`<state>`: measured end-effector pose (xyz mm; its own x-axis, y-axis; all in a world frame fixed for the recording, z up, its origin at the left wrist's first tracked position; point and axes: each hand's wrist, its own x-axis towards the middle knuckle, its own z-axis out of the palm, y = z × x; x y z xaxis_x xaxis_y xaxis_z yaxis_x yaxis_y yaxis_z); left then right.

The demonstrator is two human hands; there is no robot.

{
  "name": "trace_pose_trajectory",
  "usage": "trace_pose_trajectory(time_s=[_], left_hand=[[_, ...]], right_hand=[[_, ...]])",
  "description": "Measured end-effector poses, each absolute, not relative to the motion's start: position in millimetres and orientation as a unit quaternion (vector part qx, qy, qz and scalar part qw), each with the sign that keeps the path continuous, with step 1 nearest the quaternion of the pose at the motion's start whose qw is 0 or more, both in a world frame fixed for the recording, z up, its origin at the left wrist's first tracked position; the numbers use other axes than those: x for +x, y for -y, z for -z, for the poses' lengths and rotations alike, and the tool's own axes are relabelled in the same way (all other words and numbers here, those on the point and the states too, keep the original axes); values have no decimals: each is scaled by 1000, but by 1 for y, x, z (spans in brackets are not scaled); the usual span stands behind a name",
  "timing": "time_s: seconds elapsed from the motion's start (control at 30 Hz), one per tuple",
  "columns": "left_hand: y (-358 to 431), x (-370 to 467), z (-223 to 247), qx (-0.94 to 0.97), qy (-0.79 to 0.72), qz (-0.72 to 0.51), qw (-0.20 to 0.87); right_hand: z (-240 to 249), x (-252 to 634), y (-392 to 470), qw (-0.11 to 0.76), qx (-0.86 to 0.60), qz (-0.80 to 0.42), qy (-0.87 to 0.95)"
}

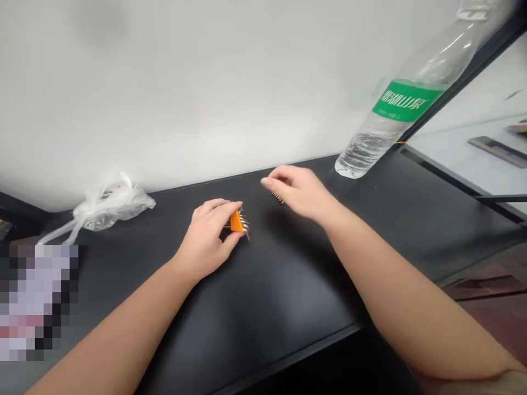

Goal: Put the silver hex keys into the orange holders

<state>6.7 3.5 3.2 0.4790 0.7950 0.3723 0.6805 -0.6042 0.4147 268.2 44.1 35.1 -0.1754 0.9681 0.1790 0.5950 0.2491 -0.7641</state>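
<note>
Orange holder (pixel 236 222), black table (pixel 263 307), green-and-white bottle label (pixel 408 102).

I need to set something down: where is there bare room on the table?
Bare tabletop shows between the left forearm and right forearm, and between the right forearm and bottle. It is crowded at the left hand with its orange holder, the right hand, and the plastic bag, back left.

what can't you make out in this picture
All in the head view:
Far side of the orange holder: behind the left hand.
Small metal piece: partly covered by the right hand, too small to identify.
Top of the bottle: cut off by the upper edge.
Item at far left: pixelated.
Contents, if any, of the plastic bag: obscured by its folds.
</note>
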Motion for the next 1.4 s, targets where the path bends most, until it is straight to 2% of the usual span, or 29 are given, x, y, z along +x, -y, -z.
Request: trace_pose_trajectory(time_s=[0.07,0.13,0.27,0.37,0.6,0.8,0.93,1.17,1.4], left_hand=[[-9,4,1,837,-471,-266,85],[-14,1,5,823,-498,-265,71],[-19,-3,9,804,-532,-261,57],[-16,-2,7,800,-539,-258,47],[-4,7,0,840,-488,-218,98],[-1,12,-4,837,-491,-189,151],[-4,10,-1,815,-507,-219,178],[-9,6,4,801,-497,-252,219],[-3,8,2,806,-437,-309,252]], right_hand=[[-38,290,-53,331,-618,-143,698],[-34,309,-62,272,-655,-82,700],[-19,324,-71,125,-643,-111,748],[-14,312,-69,74,-616,-132,773],[-15,262,-45,106,-540,-260,794],[-13,230,-23,150,-508,-246,812],[-13,220,-14,186,-482,-269,813],[-19,220,-11,224,-464,-462,722],[-18,214,-14,275,-425,-487,711]])
